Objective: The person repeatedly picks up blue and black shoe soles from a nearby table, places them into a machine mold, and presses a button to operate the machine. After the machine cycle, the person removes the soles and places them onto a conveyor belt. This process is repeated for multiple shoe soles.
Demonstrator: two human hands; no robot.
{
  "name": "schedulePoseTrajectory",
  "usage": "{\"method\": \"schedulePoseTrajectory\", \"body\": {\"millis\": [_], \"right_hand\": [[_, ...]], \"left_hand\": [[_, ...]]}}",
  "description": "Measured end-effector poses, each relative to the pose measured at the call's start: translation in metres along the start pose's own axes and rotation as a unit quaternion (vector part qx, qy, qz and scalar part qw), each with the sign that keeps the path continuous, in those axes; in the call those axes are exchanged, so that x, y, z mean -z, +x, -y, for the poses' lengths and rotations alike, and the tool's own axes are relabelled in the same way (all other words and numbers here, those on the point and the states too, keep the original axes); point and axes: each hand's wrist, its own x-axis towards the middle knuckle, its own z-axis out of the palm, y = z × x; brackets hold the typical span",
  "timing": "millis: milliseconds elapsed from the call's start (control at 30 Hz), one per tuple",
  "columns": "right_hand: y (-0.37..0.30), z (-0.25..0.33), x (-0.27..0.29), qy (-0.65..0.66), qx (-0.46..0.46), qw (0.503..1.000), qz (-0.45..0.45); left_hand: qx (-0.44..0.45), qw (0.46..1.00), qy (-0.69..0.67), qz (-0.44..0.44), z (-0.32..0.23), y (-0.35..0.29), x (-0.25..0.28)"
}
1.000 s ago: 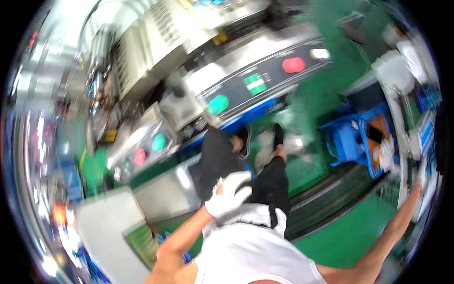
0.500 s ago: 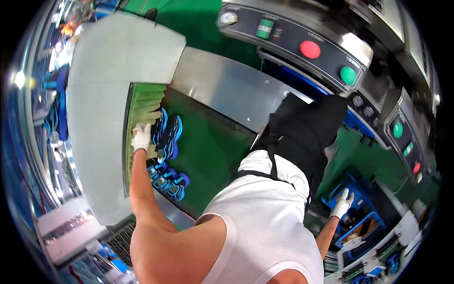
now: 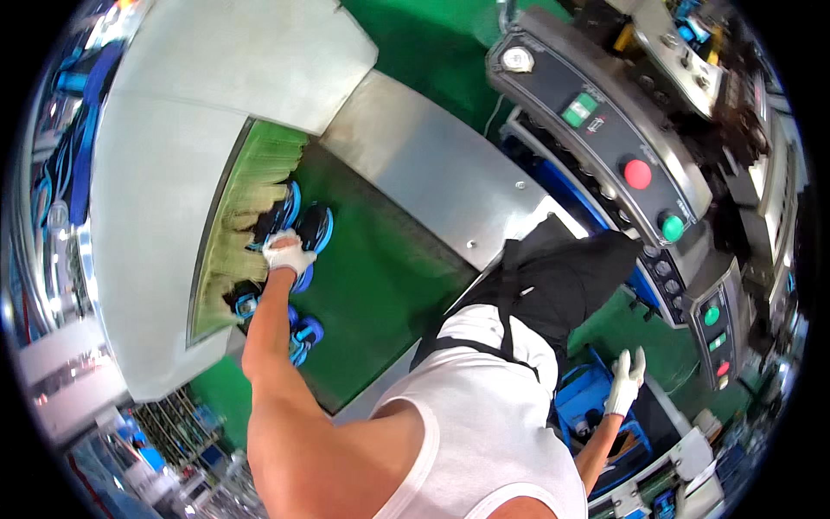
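factory floor for sure | chunky control panel (image 3: 612, 149) with a fat red push button (image 3: 638, 174) | green conveyor belt (image 3: 380, 285) carrying blue-black shoes (image 3: 316, 227) | big grey machine housing (image 3: 160, 190)

A pale grey machine housing (image 3: 164, 182) fills the left side, a fringed green curtain (image 3: 272, 143) lining its opening. A bare metal plate (image 3: 415, 156) runs diagonally from the housing's corner toward the middle. At the upper right, a black control panel (image 3: 549, 86) bears a round silvery fitting (image 3: 518, 59), a green switch (image 3: 580, 110), a red button (image 3: 638, 174) and a green button (image 3: 672, 227). Below it stands a smaller panel (image 3: 714, 329), also with red and green buttons. Green floor (image 3: 415, 35) shows at the top.
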Motion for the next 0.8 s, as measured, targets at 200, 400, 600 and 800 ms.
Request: {"method": "schedulePoseTrajectory", "body": {"millis": [200, 400, 600, 800], "right_hand": [[-0.028, 0.128, -0.065, -0.056, 0.143, 0.985, 0.082], [-0.039, 0.191, -0.096, 0.043, 0.142, 0.969, 0.195], [-0.034, 0.217, -0.132, 0.124, 0.184, 0.935, 0.278], [-0.005, 0.254, -0.177, 0.426, -0.008, 0.698, 0.576]], "left_hand": [[-0.097, 0.992, -0.085, -0.008, -0.070, -0.039, 0.033], [-0.163, 0.980, -0.108, -0.018, -0.134, -0.055, 0.040], [-0.147, 0.951, -0.270, 0.032, -0.143, -0.093, 0.138], [-0.439, 0.747, -0.500, -0.014, -0.173, -0.083, 0.220]]}}
